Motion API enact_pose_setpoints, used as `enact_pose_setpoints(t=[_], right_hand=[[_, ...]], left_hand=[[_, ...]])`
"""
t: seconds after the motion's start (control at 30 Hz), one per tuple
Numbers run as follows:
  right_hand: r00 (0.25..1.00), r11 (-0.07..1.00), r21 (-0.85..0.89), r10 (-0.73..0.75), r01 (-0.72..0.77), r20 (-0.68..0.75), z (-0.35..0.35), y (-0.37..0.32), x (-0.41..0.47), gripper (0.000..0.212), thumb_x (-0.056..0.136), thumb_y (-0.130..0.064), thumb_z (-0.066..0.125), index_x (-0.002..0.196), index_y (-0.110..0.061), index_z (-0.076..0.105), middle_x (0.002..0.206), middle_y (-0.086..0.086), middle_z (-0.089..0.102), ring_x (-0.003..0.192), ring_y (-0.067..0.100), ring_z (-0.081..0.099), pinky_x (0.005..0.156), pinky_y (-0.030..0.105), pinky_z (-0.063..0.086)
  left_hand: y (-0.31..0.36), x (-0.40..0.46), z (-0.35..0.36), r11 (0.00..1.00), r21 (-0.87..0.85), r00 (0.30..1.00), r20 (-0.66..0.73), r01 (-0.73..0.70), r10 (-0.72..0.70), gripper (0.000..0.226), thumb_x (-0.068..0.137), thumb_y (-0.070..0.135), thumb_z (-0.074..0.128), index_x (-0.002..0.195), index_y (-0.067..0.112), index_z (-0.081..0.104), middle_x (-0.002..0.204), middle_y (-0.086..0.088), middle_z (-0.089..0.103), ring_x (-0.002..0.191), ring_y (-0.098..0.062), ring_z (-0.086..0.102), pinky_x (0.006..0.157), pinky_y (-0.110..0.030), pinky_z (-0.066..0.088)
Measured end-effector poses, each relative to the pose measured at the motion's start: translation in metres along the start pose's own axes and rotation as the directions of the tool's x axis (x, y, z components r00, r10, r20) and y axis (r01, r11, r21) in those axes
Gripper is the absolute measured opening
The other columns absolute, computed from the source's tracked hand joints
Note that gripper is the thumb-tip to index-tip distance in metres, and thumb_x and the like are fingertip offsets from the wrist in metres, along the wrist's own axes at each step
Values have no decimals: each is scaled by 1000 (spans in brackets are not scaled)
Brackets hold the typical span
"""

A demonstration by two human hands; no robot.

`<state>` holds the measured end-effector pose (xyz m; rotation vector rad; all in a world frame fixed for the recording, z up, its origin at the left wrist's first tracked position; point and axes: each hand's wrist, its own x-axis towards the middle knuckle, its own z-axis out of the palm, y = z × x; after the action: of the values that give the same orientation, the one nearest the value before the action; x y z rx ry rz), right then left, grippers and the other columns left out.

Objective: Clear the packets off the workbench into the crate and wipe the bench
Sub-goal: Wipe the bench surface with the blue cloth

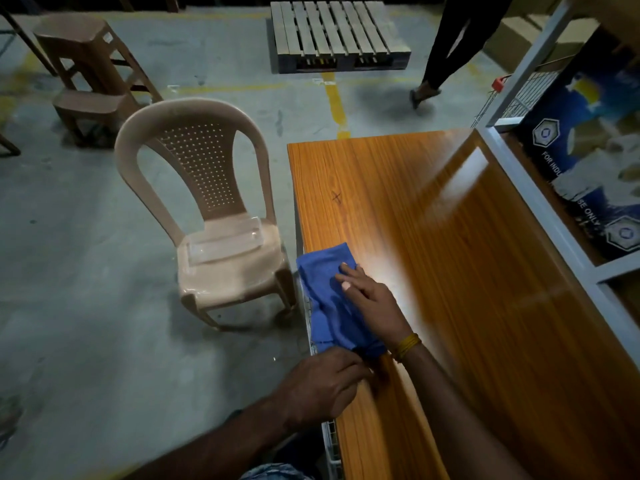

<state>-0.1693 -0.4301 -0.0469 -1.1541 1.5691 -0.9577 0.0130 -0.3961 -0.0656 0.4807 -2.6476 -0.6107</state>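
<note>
One blue cloth (325, 296) lies on the near left edge of the wooden workbench (450, 271), its long axis running along that edge, away from the person. The right hand (370, 299) presses flat on it, fingers straight. The left hand (322, 386) pinches the cloth's near end at the bench edge. One beige plastic chair (207, 188) stands just beside the bench, with one clear packet (225, 244) lying on its seat.

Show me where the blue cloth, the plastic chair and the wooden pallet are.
blue cloth (322, 292): head view, on its flat middle part.
plastic chair (202, 168): head view, on the perforated backrest.
wooden pallet (332, 32): head view, on its top slats.
</note>
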Motion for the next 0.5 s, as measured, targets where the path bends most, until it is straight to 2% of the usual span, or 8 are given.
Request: enact_pose_setpoints(t=[0.07, 0.1, 0.17, 0.23, 0.3, 0.4, 0.43, 0.5], right_hand=[[996, 994, 112, 22, -13, -81, -6, -2, -10, 33, 99, -5, 49, 128, -14, 61, 139, -4, 53, 124, -19, 39, 109, 13, 32], [990, 994, 110, 27, -12, -137, -10, -2, -15, 36, 97, 1, 47, 127, -13, 61, 136, -4, 55, 124, -16, 42, 107, 12, 32], [961, 1000, -13, -6, 2, -277, -17, 5, -24, 40, 93, 6, 48, 124, -13, 65, 133, -6, 56, 130, -5, 43, 111, 20, 31], [913, 964, -264, -92, -18, -398, -25, 16, -33, 38, 92, 1, 51, 122, -16, 66, 136, 1, 56, 131, 5, 45, 113, 29, 31], [888, 875, -470, -120, -117, -444, -34, 29, -41, 36, 92, -8, 55, 124, -19, 65, 140, 8, 53, 134, 23, 42, 114, 36, 29], [908, 766, -599, -48, -234, -416, -38, 41, -47, 39, 93, -20, 56, 131, -29, 59, 150, 4, 41, 143, 30, 27, 113, 51, 29], [915, 735, -631, -37, -248, -403, -37, 43, -47, 41, 93, -22, 56, 133, -32, 57, 152, 3, 38, 144, 30, 25, 113, 53, 28], [916, 701, -659, -21, -272, -401, -34, 45, -46, 42, 93, -24, 56, 135, -34, 54, 154, 3, 35, 145, 31, 23, 115, 53, 24]], left_hand=[[2, 1, -2, 997, -25, 993, -88, 78, -80, 23, 94, 20, 50, 108, 18, 69, 108, 0, 64, 100, -15, 60, 78, -28, 51], [2, 3, -2, 989, -50, 980, -138, 138, -144, 22, 93, 19, 52, 108, 17, 68, 110, -1, 62, 101, -17, 59, 81, -30, 51], [3, 15, -2, 961, -103, 937, -218, 257, -274, 22, 92, 19, 54, 110, 17, 66, 115, -3, 57, 106, -21, 57, 86, -34, 50], [6, 37, -1, 929, -97, 896, -246, 356, -369, 28, 92, 26, 54, 118, 19, 63, 128, -7, 53, 120, -25, 52, 97, -38, 47], [9, 62, 2, 876, -34, 857, -192, 481, -478, 45, 95, 42, 43, 133, 22, 54, 146, -11, 41, 138, -31, 36, 112, -44, 35], [8, 90, 15, 752, 96, 757, -25, 652, -653, 74, 88, 60, 16, 151, 25, 32, 161, -16, 15, 149, -38, 9, 119, -50, 12], [5, 95, 21, 736, 154, 745, -4, 659, -667, 76, 87, 61, 13, 152, 25, 28, 162, -18, 12, 149, -40, 7, 119, -52, 9], [1, 99, 28, 731, 248, 754, 7, 635, -657, 72, 89, 58, 20, 151, 24, 32, 160, -20, 19, 148, -43, 12, 118, -57, 13]])
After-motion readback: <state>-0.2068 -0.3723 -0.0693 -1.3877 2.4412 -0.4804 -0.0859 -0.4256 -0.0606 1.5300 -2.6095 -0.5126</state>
